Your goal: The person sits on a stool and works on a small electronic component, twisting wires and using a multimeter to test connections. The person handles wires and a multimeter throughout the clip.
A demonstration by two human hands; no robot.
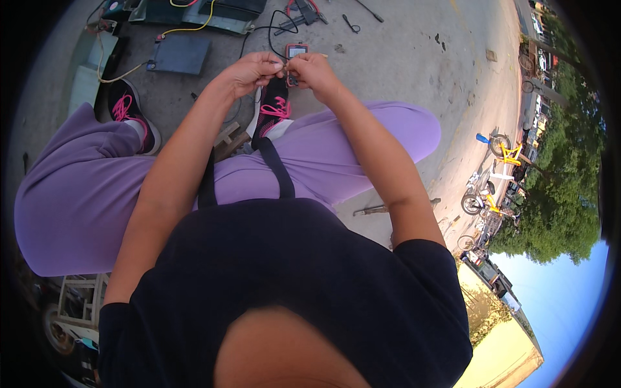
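Note:
My left hand [254, 72] and my right hand [314, 72] meet at the fingertips above my shoe. Thumbs and forefingers pinch a small dark piece [285, 69] between them, too small to name for sure. A thin black cable [270, 40] curves down toward the fingers; where it ends is hidden. Just behind my right hand lies a red-cased digital multimeter [297, 50] with its display showing, its lower part mostly covered by the fingers. Under my hands is a black shoe with pink laces [275, 109].
To the left, a dark rectangular battery [178, 54] with a yellowish wire [109, 80] lies on the concrete. Open casings [194, 14] stand beyond it. A clamp-like tool [303, 17] and a black rod [371, 12] are farther ahead. Yellow bicycles [509, 154] stand far right.

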